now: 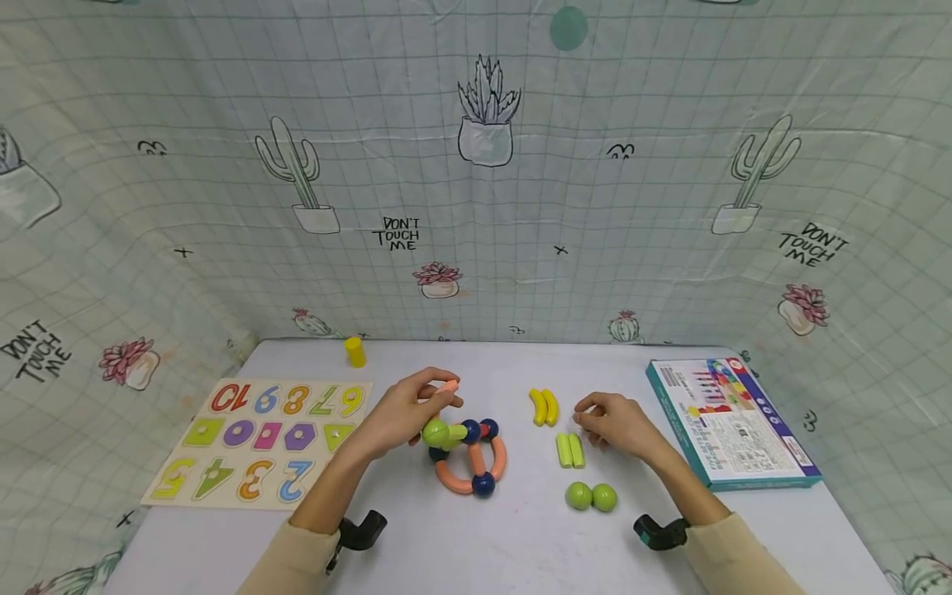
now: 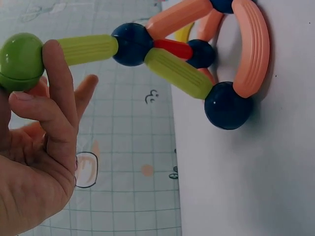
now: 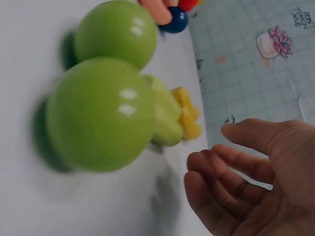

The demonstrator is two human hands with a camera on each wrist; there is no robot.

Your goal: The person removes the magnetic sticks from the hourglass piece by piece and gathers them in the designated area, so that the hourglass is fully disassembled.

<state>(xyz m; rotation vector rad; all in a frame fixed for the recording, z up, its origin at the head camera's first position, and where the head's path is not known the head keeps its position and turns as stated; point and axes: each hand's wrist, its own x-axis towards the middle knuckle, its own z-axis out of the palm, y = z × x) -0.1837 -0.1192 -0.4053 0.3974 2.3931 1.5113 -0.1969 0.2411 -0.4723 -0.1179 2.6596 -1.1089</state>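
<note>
My left hand (image 1: 405,409) pinches a light green ball (image 2: 20,61) at the upper end of a magnetic stick-and-ball structure. An orange stick (image 1: 449,386) pokes out between its fingers. From the green ball, a yellow-green stick (image 2: 88,49) runs to a dark blue ball (image 2: 132,44). Curved orange sticks (image 1: 452,479), more dark blue balls and a short red stick (image 2: 172,48) make up the lower part on the table. My right hand (image 1: 613,423), loosely bent and holding nothing, hovers beside two yellow curved sticks (image 1: 545,407) and two light green sticks (image 1: 570,450).
Two green balls (image 1: 592,496) lie in front of the light green sticks. On the left is a wooden number-and-shape board (image 1: 245,446), with a yellow cylinder (image 1: 355,352) behind it. A toy box (image 1: 732,423) lies at the right. Printed cloth hangs behind the table.
</note>
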